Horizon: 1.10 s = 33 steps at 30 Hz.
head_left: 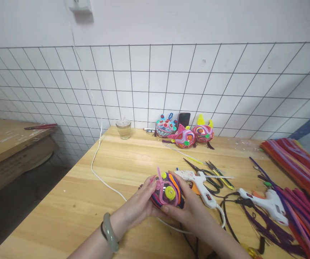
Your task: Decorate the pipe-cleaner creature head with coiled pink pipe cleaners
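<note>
in the head view, the decorated ball (167,197) is at six o'clock over the desk (79,208). the left hand (143,199) and the right hand (187,205) hold it between half-curled fingers. better grip gently by the sides, so pink strips (161,196) are not pressed. glue gun (204,192) lies at three o'clock from it.

Left hand (142,198) and right hand (187,205) around 1 colourful ornament (170,193), 2 glue guns (204,191), 3 ornaments near the wall (185,138)

ornament (168,191): fuzzy, rough | tabletop (76,205): smooth wood | glue guns (206,192): smooth plastic | bangle (109,232): glossy
</note>
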Each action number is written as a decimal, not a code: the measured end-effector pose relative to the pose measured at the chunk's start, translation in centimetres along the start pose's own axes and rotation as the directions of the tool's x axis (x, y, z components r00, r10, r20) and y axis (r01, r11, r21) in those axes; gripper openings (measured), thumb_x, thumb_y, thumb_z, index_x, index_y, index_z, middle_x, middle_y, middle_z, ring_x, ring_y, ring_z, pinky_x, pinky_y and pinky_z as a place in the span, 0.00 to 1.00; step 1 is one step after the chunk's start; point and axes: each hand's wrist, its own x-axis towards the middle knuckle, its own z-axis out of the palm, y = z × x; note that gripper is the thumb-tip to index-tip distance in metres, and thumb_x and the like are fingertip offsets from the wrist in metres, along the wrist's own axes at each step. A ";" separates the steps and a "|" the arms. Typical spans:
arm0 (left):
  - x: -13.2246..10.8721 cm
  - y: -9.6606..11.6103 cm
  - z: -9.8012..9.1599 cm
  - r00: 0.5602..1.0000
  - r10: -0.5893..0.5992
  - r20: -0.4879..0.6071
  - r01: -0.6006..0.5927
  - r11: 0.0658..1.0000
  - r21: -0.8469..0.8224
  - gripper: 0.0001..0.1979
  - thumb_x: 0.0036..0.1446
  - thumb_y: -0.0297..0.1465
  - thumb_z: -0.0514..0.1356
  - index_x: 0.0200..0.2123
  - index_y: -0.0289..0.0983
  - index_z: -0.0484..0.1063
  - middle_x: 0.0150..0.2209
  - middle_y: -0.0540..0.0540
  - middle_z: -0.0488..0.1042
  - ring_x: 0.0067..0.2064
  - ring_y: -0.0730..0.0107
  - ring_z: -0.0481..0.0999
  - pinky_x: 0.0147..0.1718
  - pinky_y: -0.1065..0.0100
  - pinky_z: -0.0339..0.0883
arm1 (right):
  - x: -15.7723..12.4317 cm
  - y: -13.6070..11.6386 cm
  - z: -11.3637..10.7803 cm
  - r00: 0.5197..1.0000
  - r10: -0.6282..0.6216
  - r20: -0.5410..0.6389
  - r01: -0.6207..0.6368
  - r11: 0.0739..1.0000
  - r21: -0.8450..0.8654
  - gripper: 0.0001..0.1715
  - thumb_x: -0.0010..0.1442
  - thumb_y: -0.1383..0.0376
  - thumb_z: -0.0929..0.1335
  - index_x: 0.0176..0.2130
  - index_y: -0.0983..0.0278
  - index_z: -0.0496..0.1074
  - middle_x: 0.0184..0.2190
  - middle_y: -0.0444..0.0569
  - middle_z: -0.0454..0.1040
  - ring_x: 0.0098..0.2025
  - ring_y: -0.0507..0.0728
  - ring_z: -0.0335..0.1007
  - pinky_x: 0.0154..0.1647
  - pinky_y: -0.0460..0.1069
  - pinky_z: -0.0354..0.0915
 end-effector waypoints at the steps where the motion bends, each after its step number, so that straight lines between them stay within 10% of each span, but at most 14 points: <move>1: -0.2 0.3 0.0 1.000 0.000 -0.004 0.000 0.998 0.063 0.19 0.59 0.42 0.54 0.51 0.43 0.66 0.49 0.41 0.74 0.41 0.62 0.77 0.36 0.62 0.71 | 0.0 0.1 -0.2 1.000 -0.023 0.002 0.023 0.998 -0.054 0.40 0.49 0.60 0.73 0.57 0.63 0.56 0.55 0.56 0.66 0.55 0.63 0.64 0.54 0.55 0.62; 11: -0.2 3.0 -2.1 0.893 0.410 -0.189 -0.197 0.730 0.655 0.08 0.46 0.34 0.66 0.30 0.36 0.77 0.25 0.48 0.75 0.28 0.69 0.73 0.29 0.70 0.68 | -0.4 -0.7 -1.3 0.985 -0.132 0.114 0.163 0.932 -0.323 0.34 0.49 0.61 0.71 0.54 0.62 0.61 0.46 0.53 0.73 0.45 0.61 0.71 0.44 0.52 0.67; 27: -1.8 4.7 -1.0 0.938 0.323 0.126 -0.314 0.637 0.704 0.17 0.55 0.43 0.58 0.26 0.37 0.78 0.28 0.46 0.70 0.31 0.67 0.69 0.33 0.67 0.63 | -0.5 -1.4 -1.3 0.978 -0.089 0.187 0.154 0.916 -0.370 0.29 0.46 0.64 0.71 0.49 0.60 0.66 0.46 0.52 0.73 0.45 0.61 0.70 0.40 0.50 0.66; 33: -1.7 4.2 -1.1 0.950 0.311 0.035 -0.257 0.715 0.650 0.09 0.49 0.36 0.65 0.22 0.38 0.76 0.24 0.48 0.69 0.26 0.71 0.67 0.26 0.69 0.61 | -0.6 -0.9 -1.4 0.983 -0.062 0.171 0.124 0.916 -0.382 0.33 0.46 0.62 0.71 0.52 0.61 0.63 0.48 0.53 0.71 0.45 0.62 0.69 0.42 0.51 0.66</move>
